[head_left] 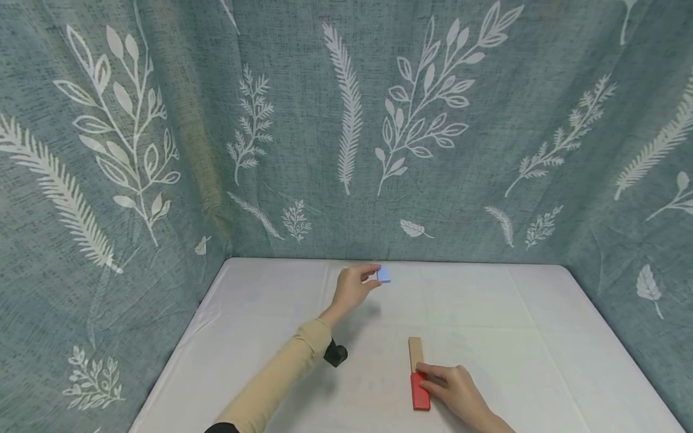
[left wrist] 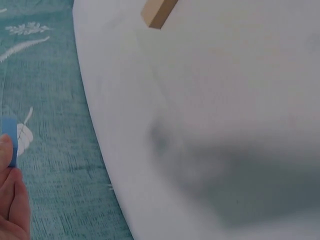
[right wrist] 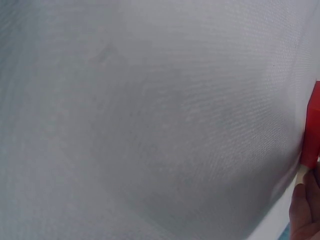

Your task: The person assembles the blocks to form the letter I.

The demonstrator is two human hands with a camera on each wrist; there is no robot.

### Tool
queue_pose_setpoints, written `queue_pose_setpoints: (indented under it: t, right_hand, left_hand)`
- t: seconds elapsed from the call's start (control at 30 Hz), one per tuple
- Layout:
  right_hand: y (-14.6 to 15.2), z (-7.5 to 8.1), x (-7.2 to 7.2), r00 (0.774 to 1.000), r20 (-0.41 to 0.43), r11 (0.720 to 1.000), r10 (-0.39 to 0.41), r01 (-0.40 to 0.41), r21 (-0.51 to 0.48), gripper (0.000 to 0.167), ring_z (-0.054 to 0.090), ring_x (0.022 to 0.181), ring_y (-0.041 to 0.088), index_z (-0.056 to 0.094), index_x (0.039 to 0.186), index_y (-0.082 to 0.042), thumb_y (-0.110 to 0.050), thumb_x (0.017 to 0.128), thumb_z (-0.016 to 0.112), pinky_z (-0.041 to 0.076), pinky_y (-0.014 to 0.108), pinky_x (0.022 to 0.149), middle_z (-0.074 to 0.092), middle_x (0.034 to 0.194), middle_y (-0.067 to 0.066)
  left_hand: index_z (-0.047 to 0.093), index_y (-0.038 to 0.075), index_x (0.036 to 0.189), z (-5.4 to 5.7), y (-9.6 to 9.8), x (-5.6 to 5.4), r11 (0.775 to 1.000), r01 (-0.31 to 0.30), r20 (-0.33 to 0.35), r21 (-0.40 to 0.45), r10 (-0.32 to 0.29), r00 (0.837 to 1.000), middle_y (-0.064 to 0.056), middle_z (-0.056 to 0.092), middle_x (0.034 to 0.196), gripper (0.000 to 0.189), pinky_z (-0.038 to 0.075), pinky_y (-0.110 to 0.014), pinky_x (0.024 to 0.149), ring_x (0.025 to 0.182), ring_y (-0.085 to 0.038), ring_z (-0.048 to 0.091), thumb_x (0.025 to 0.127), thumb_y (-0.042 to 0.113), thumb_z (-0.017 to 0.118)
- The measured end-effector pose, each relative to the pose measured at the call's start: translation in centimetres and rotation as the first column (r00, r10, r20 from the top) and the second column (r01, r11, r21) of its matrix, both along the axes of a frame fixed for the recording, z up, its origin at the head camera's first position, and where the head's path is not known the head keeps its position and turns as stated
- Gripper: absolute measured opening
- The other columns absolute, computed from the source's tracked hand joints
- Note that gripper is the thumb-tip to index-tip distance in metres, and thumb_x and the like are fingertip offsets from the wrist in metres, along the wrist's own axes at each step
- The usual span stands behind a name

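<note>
My left hand [head_left: 354,288] reaches over the far part of the table and pinches a small blue block [head_left: 384,275] between thumb and fingers, raised above the cloth. The left wrist view shows that blue block [left wrist: 10,127] at the left edge. Near the front, my right hand [head_left: 453,388] holds a red block [head_left: 420,394] from its right side, with fingertips by its far end. A plain wooden block [head_left: 415,352] extends in line from the red block's far end. At the right wrist view's right edge, the red block [right wrist: 312,132] lies on the cloth beside the fingers.
A white cloth covers the table [head_left: 498,325]. Green-blue curtains [head_left: 303,120] with white leaf prints stand at the back and both sides. A black wrist camera [head_left: 335,353] sits on the left forearm.
</note>
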State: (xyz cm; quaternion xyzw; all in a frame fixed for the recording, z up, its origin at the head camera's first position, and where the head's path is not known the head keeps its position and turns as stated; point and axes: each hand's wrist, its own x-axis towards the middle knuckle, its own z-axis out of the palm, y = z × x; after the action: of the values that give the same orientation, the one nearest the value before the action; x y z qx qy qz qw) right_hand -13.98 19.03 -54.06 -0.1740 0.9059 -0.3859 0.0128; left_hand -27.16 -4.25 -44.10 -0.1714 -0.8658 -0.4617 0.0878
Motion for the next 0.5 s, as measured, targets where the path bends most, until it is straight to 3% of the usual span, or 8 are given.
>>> queue_pose_setpoints:
  t: [0.5]
  right_hand:
    - [0.0,-0.1,-0.2,1.000,0.026,1.000,-0.002,0.002,0.010,0.032,0.066,0.106,0.025,0.071,0.111,-0.006,-0.017,0.081,0.073,0.058,0.031,0.083,0.071,0.110,0.007]
  left_hand:
    - [0.068,-0.001,0.114,-1.4,2.5,0.8,0.997,0.035,0.009,0.062,-0.036,0.999,-0.016,0.068,0.115,0.032,0.056,-0.032,0.091,0.106,-0.029,0.066,0.082,0.003,0.070]
